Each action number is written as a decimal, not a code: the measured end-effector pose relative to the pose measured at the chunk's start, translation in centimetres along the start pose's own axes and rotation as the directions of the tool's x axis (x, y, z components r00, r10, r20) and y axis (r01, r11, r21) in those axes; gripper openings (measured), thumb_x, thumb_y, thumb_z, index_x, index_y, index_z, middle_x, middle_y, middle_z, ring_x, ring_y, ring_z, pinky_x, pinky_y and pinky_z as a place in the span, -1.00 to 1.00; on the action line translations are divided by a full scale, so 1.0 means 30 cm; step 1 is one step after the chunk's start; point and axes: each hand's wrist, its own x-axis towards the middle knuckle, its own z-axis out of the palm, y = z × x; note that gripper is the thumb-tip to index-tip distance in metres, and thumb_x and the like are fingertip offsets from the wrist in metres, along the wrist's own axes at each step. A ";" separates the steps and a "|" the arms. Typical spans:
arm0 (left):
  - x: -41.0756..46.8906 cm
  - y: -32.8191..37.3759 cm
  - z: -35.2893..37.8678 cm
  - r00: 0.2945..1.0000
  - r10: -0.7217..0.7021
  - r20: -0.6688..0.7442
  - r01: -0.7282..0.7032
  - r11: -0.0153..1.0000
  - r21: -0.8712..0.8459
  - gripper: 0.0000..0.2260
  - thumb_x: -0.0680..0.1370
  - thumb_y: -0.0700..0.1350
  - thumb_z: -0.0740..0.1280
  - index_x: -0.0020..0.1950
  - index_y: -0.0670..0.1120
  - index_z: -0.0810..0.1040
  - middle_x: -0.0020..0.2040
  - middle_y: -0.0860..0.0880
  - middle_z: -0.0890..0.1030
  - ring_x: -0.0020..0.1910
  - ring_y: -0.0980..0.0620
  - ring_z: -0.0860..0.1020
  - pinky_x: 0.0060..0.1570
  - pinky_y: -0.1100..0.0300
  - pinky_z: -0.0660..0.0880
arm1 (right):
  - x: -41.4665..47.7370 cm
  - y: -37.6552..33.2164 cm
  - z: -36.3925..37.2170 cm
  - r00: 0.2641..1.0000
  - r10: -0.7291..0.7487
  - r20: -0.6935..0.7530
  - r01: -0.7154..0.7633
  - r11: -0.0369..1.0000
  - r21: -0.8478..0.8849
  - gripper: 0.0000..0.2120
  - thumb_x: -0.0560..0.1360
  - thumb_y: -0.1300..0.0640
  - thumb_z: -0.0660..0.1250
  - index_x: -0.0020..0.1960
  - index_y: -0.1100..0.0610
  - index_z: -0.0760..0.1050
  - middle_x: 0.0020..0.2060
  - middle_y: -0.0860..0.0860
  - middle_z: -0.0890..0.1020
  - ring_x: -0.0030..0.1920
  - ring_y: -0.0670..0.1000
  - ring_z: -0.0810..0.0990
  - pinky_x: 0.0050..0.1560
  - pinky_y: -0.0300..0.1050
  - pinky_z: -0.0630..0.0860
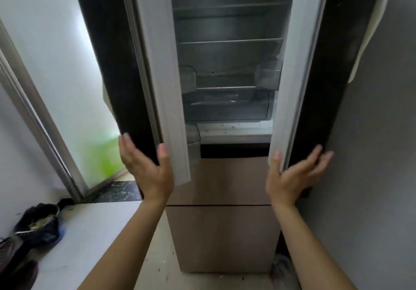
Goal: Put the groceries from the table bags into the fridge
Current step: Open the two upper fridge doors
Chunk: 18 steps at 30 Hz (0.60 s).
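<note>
Top of the fridge (221,183) is cut off, shelves (229,41) dim.

The left door (157,64) and right door (297,64) stand half open, leaving you a narrow gap into the fridge (220,181), with room above the middle shelves (229,41). Door bins (188,77) jut in from both sides. Your left hand (146,172) and right hand (292,172) rest on the door edges, and a grey wall (371,154) hems the right door.
</note>
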 end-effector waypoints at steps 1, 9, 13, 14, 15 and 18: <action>0.006 0.030 0.004 0.973 0.231 0.018 -0.232 0.970 0.069 -0.28 0.54 0.14 0.24 0.56 -0.25 0.14 0.55 -0.27 0.13 0.56 -0.20 0.10 0.54 0.01 -0.01 | 0.019 -0.016 0.006 0.975 -0.223 0.013 0.223 0.974 -0.049 -0.26 0.57 -0.17 0.27 0.57 0.21 0.12 0.55 0.34 0.08 0.55 0.30 0.11 0.54 0.21 0.05; 0.119 0.014 0.159 0.495 0.472 0.729 -0.867 0.321 0.381 -0.18 0.51 0.01 0.36 0.62 -0.08 -0.05 0.61 -0.26 -0.17 0.59 -0.22 -0.23 0.53 -0.17 -0.25 | 0.218 0.010 0.064 0.760 -0.266 0.593 0.610 0.606 -0.511 -0.20 0.49 0.07 0.37 0.62 0.17 0.09 0.60 0.27 -0.03 0.59 0.24 -0.14 0.54 0.18 -0.17; 0.115 0.044 0.172 0.693 0.274 0.666 -0.705 0.452 0.547 -0.09 0.51 0.08 0.31 0.60 -0.04 -0.28 0.55 -0.23 -0.40 0.52 -0.25 -0.41 0.42 -0.24 -0.43 | 0.247 0.020 0.053 0.795 -0.201 0.573 0.565 0.590 -0.577 -0.14 0.43 0.03 0.40 0.62 0.15 0.08 0.59 0.29 -0.09 0.58 0.31 -0.17 0.49 0.34 -0.26; 0.117 0.078 0.176 0.721 0.259 0.642 -0.670 0.495 0.553 -0.08 0.48 0.09 0.32 0.60 -0.01 -0.25 0.55 -0.22 -0.39 0.53 -0.26 -0.39 0.38 -0.30 -0.41 | 0.260 0.011 0.054 0.792 -0.220 0.569 0.571 0.594 -0.566 -0.12 0.42 0.03 0.40 0.62 0.15 0.07 0.59 0.29 -0.10 0.58 0.30 -0.18 0.48 0.35 -0.29; 0.129 0.108 0.183 0.743 0.275 0.610 -0.648 0.521 0.555 -0.07 0.45 0.08 0.35 0.61 -0.01 -0.21 0.56 -0.21 -0.36 0.54 -0.26 -0.36 0.36 -0.35 -0.38 | 0.281 0.000 0.057 0.787 -0.256 0.562 0.585 0.599 -0.546 -0.10 0.40 0.05 0.42 0.62 0.15 0.06 0.59 0.28 -0.11 0.58 0.30 -0.17 0.48 0.34 -0.30; 0.212 0.167 0.222 0.719 0.402 0.567 -0.694 0.469 0.547 -0.10 0.42 -0.01 0.40 0.62 -0.04 -0.06 0.60 -0.22 -0.22 0.57 -0.26 -0.24 0.41 -0.41 -0.26 | 0.376 -0.047 0.069 0.767 -0.355 0.535 0.625 0.600 -0.499 -0.08 0.39 0.12 0.42 0.62 0.14 0.03 0.55 0.33 0.02 0.56 0.33 -0.05 0.52 0.37 -0.17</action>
